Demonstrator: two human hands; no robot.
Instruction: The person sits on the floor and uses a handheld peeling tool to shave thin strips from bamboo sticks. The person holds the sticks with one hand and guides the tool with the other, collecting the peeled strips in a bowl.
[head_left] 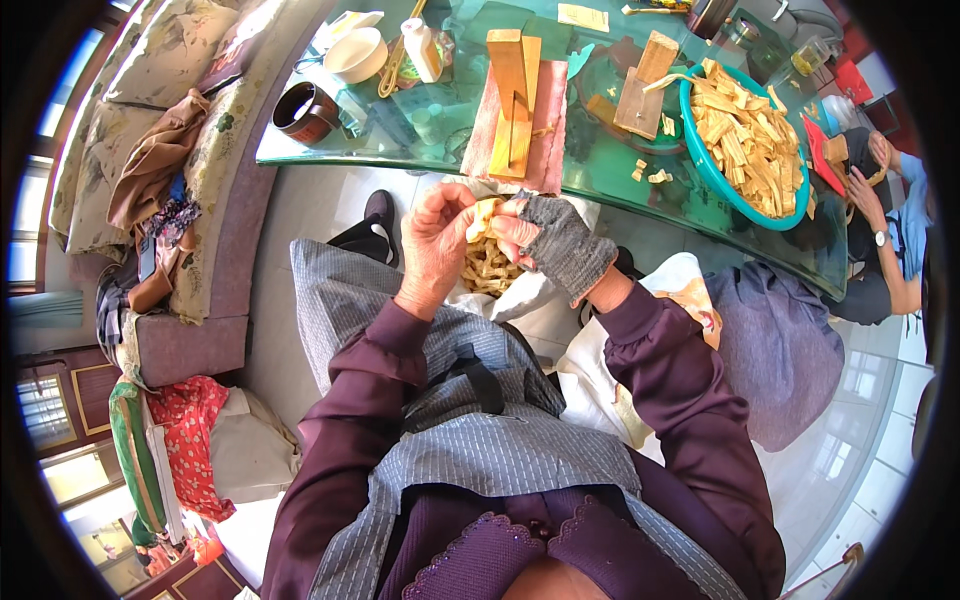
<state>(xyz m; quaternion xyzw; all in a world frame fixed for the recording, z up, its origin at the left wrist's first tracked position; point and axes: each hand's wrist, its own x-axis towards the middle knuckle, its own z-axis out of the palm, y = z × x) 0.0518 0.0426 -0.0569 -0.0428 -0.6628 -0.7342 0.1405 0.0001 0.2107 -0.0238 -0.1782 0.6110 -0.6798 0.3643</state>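
Between the fingertips of both hands, just off the table's near edge, is a folded pale yellow strip [481,219]. My left hand [434,240] is bare and pinches the strip from the left. A grey fingerless glove covers my right hand [563,242], whose fingers and thumb are closed on the strip's right side. Directly below the hands, a white bag [528,298] holds many folded or knotted yellow pieces [489,270]. In front of the hands, an upright wooden stand [512,110] rests on a pink cloth [548,120].
A teal basket [688,120] heaped with yellow strips [745,130] stands on the glass table [400,145]. Left of the stand are a dark mug [305,113], white bowl [356,56] and white bottle [422,52]. Another person's hands [868,190] show at far right. A sofa [225,150] borders the left.
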